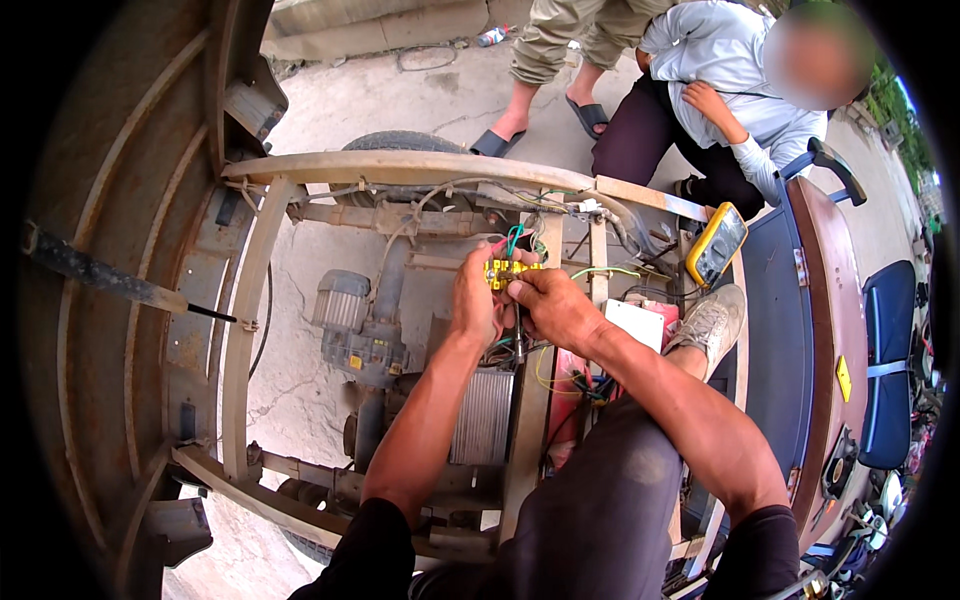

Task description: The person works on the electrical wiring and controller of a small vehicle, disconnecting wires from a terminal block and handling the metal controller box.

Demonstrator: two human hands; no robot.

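Note:
In the middle, my left hand grips a yellow terminal block with green and red wires at it. My right hand is closed on a slim metal tool at the block, thumb near its screws; the tool's tip is hidden. Below, loose wires lead toward a white box. The block is held over an open steel frame with a motor and a finned part inside.
My shoe rests on the frame near a yellow meter. A raised rusty panel stands left, a brown board and blue seat right. A crouching person and another person's legs are beyond.

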